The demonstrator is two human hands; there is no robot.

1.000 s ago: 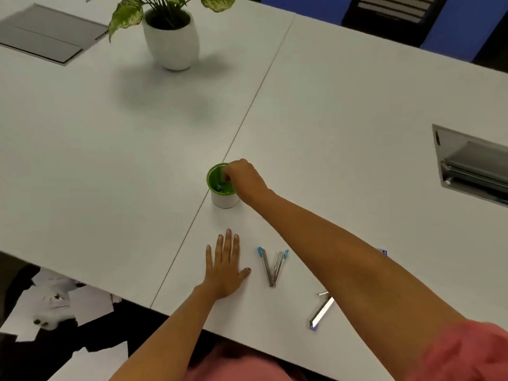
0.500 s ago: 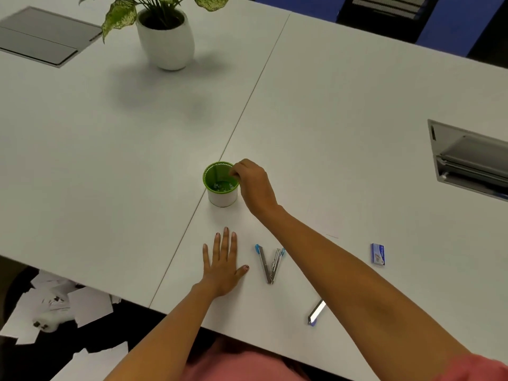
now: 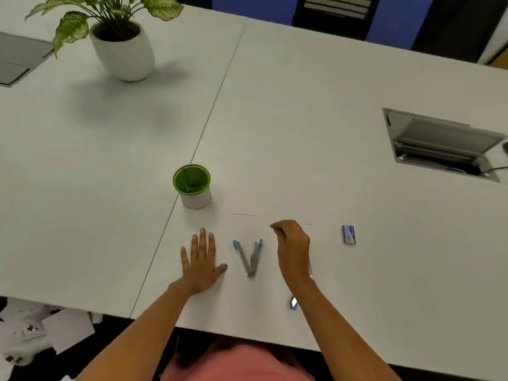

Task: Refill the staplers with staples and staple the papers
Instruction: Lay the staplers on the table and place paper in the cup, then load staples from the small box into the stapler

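A small metal stapler with blue tips (image 3: 250, 257) lies swung open in a V on the white table. My left hand (image 3: 202, 259) rests flat, palm down, just left of it. Just right of the stapler, my right hand (image 3: 292, 243) hovers with fingertips pinched together; nothing shows between them. A second silver stapler (image 3: 293, 302) is mostly hidden under my right forearm. A small blue staple box (image 3: 348, 235) lies further right. The faint edge of a white paper sheet (image 3: 247, 215) runs beyond my right hand.
A green-lined white cup (image 3: 192, 185) with small bits at its bottom stands beyond my left hand. A potted plant (image 3: 123, 50) is at the far left. An open cable hatch (image 3: 439, 144) sits in the table at right. Loose papers (image 3: 41, 328) lie on the floor at left.
My right hand has left the green cup and drawn back to beside the open stapler, fingers pinched. The left hand has stayed flat on the table.
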